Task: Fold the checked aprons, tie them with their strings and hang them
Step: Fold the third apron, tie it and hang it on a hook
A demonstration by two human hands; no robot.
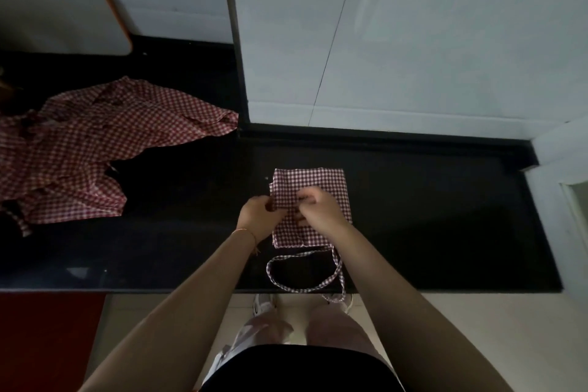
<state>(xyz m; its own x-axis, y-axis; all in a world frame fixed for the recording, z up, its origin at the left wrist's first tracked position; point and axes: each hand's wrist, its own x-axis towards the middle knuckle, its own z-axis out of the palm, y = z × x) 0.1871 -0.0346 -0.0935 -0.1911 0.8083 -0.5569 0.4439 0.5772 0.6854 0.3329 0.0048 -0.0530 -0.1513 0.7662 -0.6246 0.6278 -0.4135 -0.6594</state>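
A red-and-white checked apron (313, 181) lies folded into a small rectangle on the black countertop (429, 216). My left hand (259, 216) grips its left edge with curled fingers. My right hand (319, 208) rests over the middle of the bundle, fingers curled and pinching the fabric or a string there; which one is hidden under the fingers. A checked strap loop (305, 274) trails from the bundle's near edge and hangs over the counter's front. More checked aprons (92, 149) lie crumpled in a heap at the left.
A white wall (413, 35) rises behind the counter, with a dark vertical post (234, 38) at the corner. A white board with an orange edge (105, 9) leans at the back left. A red mat (47, 337) lies on the floor below.
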